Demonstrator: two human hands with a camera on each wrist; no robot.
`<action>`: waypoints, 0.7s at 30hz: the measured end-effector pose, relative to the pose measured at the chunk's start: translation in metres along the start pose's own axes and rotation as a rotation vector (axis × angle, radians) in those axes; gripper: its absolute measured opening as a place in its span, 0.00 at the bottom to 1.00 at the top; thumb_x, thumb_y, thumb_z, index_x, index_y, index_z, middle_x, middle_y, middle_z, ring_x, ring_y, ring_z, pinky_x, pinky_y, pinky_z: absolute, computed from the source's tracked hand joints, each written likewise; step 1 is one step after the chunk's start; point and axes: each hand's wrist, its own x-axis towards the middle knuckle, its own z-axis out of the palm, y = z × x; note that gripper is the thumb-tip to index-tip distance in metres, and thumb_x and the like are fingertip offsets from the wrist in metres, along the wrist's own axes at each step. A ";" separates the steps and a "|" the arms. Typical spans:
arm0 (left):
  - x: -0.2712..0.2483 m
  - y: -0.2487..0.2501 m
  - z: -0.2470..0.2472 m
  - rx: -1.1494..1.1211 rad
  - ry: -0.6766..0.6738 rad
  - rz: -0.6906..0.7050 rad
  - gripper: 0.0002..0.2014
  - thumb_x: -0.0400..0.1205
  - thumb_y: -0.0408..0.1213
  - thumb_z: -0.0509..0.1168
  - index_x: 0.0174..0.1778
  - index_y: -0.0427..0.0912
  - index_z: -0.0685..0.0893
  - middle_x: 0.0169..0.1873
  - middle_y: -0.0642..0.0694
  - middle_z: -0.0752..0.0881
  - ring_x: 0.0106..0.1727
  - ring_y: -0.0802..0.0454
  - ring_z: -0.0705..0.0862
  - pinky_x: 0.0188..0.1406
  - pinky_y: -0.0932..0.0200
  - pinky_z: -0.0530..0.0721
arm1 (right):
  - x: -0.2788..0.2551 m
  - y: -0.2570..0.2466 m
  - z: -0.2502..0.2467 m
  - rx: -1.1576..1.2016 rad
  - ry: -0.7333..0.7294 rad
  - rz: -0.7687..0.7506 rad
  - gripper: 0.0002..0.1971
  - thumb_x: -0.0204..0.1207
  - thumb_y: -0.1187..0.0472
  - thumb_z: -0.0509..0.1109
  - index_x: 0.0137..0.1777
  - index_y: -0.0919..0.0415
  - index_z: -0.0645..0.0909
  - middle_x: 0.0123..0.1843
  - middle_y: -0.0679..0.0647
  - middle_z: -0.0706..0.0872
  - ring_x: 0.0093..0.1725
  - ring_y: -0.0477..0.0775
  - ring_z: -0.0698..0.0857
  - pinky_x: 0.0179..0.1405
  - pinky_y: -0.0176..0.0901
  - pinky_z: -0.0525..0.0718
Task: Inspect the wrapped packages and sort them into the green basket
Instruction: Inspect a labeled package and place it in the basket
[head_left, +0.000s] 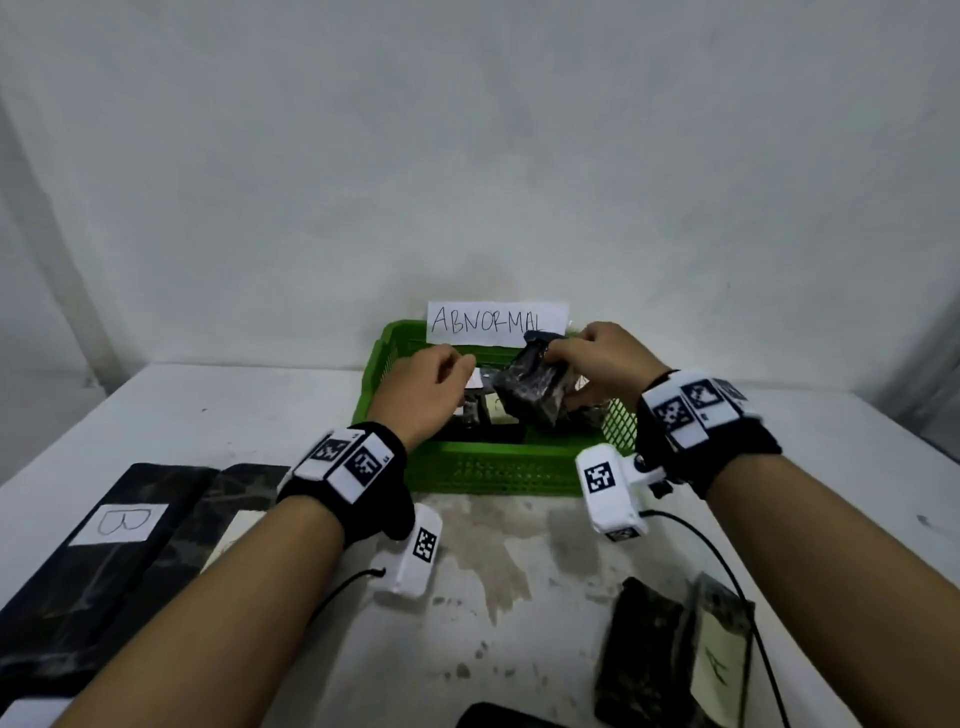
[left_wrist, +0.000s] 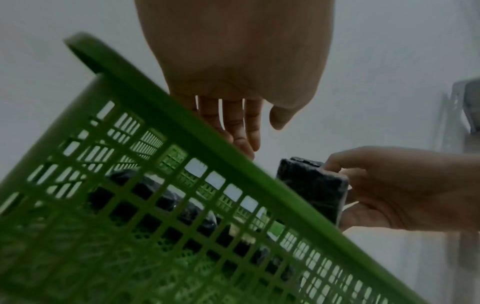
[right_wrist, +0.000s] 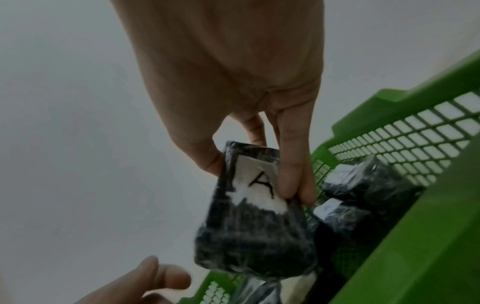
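R hand (head_left: 597, 358) gripped a black wrapped package (head_left: 535, 387) w/ thumb on one side, fingers (right_wrist: 293, 164) on the other, held tilted above the green basket (head_left: 493, 467), over its right half. White label w/ letter A (right_wrist: 257, 185) faced the right wrist cam. L hand (head_left: 426, 389) hovered just beside the package, fingers loosely extended, holding nothing; not touching it in the left wrist view. Basket sat against the back wall, ABNORMAL sign (head_left: 496, 322) on its far rim. More black packages (right_wrist: 363, 181) lay on the basket floor, mostly left and centre. Both wrists were above the near rim. Table (head_left: 519, 597) in front of basket was open. Large package marked B (head_left: 124, 525) lay at the left edge, two smaller ones (head_left: 675, 649) near right, one showing an A.
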 end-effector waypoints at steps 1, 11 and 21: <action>0.001 -0.003 0.005 0.027 -0.012 0.008 0.15 0.88 0.49 0.58 0.49 0.44 0.84 0.38 0.45 0.89 0.43 0.46 0.88 0.50 0.44 0.86 | 0.004 0.003 -0.002 -0.038 0.001 0.033 0.09 0.79 0.60 0.75 0.45 0.65 0.81 0.44 0.58 0.86 0.45 0.63 0.92 0.43 0.58 0.94; 0.004 -0.029 -0.020 -0.015 0.338 0.048 0.11 0.86 0.32 0.56 0.50 0.47 0.84 0.34 0.49 0.88 0.34 0.52 0.85 0.35 0.57 0.79 | 0.019 -0.028 0.040 -0.443 -0.270 -0.082 0.23 0.75 0.42 0.79 0.54 0.60 0.79 0.48 0.55 0.89 0.45 0.56 0.90 0.44 0.50 0.93; 0.005 -0.053 -0.029 -0.415 0.343 -0.193 0.10 0.84 0.33 0.55 0.53 0.49 0.80 0.35 0.52 0.87 0.42 0.51 0.82 0.54 0.46 0.81 | 0.033 -0.055 0.109 -0.721 -0.566 -0.340 0.23 0.69 0.41 0.83 0.61 0.48 0.85 0.56 0.43 0.87 0.57 0.49 0.85 0.55 0.42 0.78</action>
